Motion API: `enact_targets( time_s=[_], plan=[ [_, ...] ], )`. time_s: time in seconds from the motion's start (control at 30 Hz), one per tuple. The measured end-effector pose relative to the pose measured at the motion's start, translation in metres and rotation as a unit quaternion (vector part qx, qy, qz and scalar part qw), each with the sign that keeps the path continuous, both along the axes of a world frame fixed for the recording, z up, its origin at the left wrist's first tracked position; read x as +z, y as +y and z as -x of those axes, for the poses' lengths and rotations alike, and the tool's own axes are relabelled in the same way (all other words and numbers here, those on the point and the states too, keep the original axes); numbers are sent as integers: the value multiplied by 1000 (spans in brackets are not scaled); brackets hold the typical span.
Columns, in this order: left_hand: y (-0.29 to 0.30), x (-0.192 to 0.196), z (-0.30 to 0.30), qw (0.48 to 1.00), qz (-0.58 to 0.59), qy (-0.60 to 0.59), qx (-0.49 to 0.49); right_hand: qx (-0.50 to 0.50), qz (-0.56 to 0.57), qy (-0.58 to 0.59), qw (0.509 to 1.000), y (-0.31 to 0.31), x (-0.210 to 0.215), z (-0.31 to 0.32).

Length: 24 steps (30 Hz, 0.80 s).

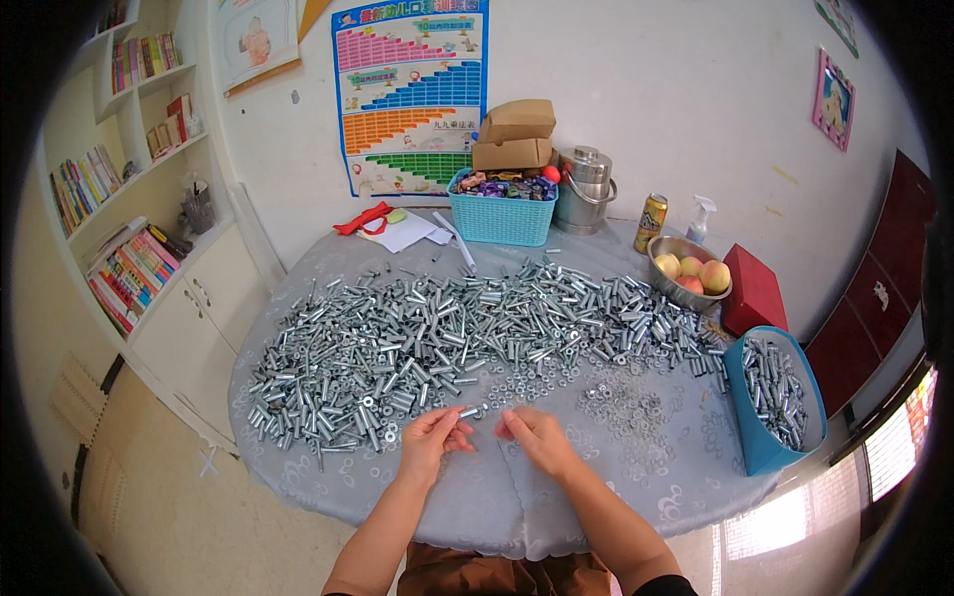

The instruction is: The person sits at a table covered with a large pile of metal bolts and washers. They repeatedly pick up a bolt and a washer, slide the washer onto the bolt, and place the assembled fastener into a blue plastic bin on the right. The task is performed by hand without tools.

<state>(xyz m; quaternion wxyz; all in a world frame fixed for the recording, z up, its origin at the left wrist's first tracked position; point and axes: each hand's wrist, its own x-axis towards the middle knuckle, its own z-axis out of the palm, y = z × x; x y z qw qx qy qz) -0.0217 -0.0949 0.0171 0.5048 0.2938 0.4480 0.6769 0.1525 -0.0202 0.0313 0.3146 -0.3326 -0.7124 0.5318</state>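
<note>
My left hand (429, 443) pinches a silvery bolt (475, 410) between thumb and fingertips, its end pointing toward my other hand. Just right of it, my right hand (538, 438) is closed with thumb and forefinger together; what they hold, if anything, is too small to make out. Beyond both hands spreads a wide heap of metal bolts and sleeves (417, 333). Small nuts (532, 381) lie scattered in front of the heap, and a patch of flat washers (626, 409) sits to the right of my right hand.
A blue bin (763, 459) of metal sleeves stands at the table's right edge. Behind it are a red box (755, 290), a steel bowl (686, 297) of fruit, a can (651, 223) and a spray bottle (700, 221). Along the wall stand a turquoise basket (502, 221) and a metal pot (584, 189).
</note>
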Motion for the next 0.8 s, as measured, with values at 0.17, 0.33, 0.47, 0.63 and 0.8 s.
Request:
enact_targets(
  time_s=[0.17, 0.33, 0.47, 0.63, 0.8],
  plan=[
    [1, -2, 1, 1000, -2, 3, -10, -4, -27, 35, 999, -3, 0, 2],
    [0, 0, 1, 1000, 3, 3, -12, -18, -5, 67, 998, -6, 2, 3],
    [-1, 1, 0, 1000, 1, 7, -10, 42, -1, 36, 998, 1, -2, -4],
    [0, 1, -4, 998, -7, 50, -25, 10, 6, 78, 997, 1, -1, -3],
    [4, 2, -11, 989, -28, 132, -55, 21, -3, 115, 993, 2, -17, 4]
  ],
)
